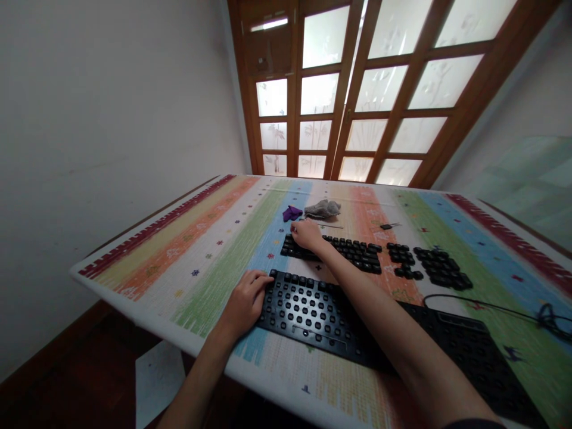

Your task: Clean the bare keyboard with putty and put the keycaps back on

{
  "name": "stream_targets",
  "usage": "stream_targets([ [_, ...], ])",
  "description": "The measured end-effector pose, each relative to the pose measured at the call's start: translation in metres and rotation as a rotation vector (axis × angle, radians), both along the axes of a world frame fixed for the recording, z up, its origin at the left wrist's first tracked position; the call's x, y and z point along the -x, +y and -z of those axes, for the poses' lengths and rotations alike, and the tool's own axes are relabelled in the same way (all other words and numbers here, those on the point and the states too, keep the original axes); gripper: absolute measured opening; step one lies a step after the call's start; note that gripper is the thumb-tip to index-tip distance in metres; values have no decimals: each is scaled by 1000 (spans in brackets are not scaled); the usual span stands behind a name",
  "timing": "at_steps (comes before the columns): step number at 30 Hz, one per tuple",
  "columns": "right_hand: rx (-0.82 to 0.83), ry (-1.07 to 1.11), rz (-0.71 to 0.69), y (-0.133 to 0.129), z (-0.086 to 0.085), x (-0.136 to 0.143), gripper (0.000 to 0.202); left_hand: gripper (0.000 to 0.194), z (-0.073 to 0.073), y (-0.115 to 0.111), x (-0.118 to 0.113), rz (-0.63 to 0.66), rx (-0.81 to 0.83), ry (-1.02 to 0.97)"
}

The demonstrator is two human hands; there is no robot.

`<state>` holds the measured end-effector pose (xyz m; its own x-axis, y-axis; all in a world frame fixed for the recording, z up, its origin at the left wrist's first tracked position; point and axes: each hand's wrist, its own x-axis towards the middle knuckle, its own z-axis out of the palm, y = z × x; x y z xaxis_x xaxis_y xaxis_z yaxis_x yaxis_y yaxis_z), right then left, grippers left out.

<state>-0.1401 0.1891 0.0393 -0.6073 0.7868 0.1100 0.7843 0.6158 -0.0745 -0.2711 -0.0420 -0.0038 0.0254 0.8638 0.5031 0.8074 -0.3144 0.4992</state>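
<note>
A black keyboard [308, 310] lies on the striped tablecloth, most of its keys stripped down to bare stems. Some keycaps are on its top row at the left end. My left hand [245, 301] grips the keyboard's left edge, fingertips by the top-left corner key. Beyond it, loose black keycaps [357, 253] are laid out in keyboard order. Reaching across the keyboard, my right hand [307, 234] is at the upper left end of these keycaps, fingers pinched together. Whatever it may hold is hidden. My right forearm covers part of the keyboard and several keycaps.
A purple cloth [292, 213] and a grey cloth [322, 209] lie beyond my right hand, near a thin stick [330, 226]. A small dark-handled tool [389, 226] is farther right. The black cable [482, 305] runs rightward. Number-pad keycaps [442, 268] form a separate block.
</note>
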Motion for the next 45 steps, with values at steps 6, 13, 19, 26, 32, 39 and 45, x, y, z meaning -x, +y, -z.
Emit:
stream_targets([
  [6,-3,36,20,-1,3,1,33,30,0,0,0,11,-4,5],
  [13,2,115,5,-1,4,0,32,29,2,0,0,-4,2,16],
  [19,5,264,-52,-6,-6,-3,33,28,2,-1,0,-7,-13,32],
  [26,114,429,-243,-55,-6,-26,13,27,1,-1,1,4,-50,47],
  [32,256,647,-469,-112,5,-50,6,26,0,-1,1,17,-76,61],
  [39,4,497,-622,-128,24,-44,9,25,1,0,2,22,-121,90],
  [45,-83,401,-623,-131,29,-37,13,22,0,-1,2,22,-153,103],
])
